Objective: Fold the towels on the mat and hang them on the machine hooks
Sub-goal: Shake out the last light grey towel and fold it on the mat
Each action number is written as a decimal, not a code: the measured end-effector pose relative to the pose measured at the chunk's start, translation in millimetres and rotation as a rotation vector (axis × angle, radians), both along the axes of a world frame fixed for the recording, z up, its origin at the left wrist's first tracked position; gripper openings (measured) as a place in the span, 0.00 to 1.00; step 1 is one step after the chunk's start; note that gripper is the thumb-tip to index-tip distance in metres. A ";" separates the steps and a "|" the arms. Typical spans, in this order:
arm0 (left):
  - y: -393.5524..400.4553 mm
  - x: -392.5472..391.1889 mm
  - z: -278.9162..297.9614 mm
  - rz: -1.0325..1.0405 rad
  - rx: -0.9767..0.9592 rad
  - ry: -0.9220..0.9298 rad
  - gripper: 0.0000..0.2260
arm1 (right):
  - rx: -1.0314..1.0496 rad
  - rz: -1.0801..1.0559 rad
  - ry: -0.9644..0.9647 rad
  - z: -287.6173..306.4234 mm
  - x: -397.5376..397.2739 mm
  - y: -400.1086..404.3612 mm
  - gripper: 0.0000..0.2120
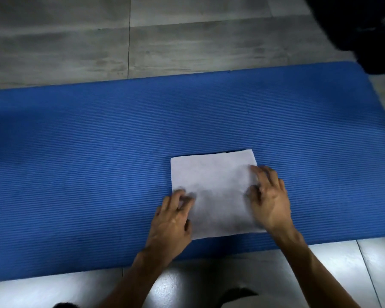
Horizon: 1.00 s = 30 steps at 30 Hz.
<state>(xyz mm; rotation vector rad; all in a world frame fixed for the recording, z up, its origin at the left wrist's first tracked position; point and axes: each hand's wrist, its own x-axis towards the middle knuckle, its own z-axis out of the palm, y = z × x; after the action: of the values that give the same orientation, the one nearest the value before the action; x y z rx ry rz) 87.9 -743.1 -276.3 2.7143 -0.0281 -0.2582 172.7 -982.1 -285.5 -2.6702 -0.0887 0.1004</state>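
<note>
Both hands, left (172,216) and right (269,201), press flat, fingertips blurred, on the folded towel (216,192).

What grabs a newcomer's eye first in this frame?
The white towel, folded to a neat square, stands out against the blue mat that runs across the grey tiled floor. Both hands rest on it: the left hand on its near left edge, the right hand on its right edge, fingers spread. A dark shape fills the top right corner; what it is cannot be told.
</note>
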 end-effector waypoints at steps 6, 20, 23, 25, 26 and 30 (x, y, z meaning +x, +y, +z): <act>0.6 -0.9 5.1 0.768 -0.532 0.423 0.20 | 0.032 0.402 -0.113 12.6 -52.6 47.0 0.23; 65.2 66.3 68.5 1.043 -1.053 0.366 0.06 | 0.613 0.071 0.132 127.6 17.5 67.3 0.12; 78.4 91.4 128.5 1.050 -1.111 0.314 0.09 | 0.744 -0.056 0.111 212.0 55.0 60.5 0.16; 81.4 104.5 192.5 1.086 -1.201 0.313 0.10 | 0.778 -0.093 0.081 280.7 69.2 56.1 0.14; 83.5 112.8 229.8 1.093 -1.239 0.294 0.11 | 0.798 -0.111 0.064 320.2 76.4 55.4 0.15; 84.3 128.2 383.9 1.036 -1.251 0.236 0.12 | 0.764 -0.060 0.076 470.0 93.0 56.0 0.23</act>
<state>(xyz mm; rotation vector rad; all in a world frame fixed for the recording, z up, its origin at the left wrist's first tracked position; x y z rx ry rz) 216.1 -658.9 107.6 1.1996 0.9099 -0.1432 265.7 -926.1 184.5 -1.9027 -0.0149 0.1198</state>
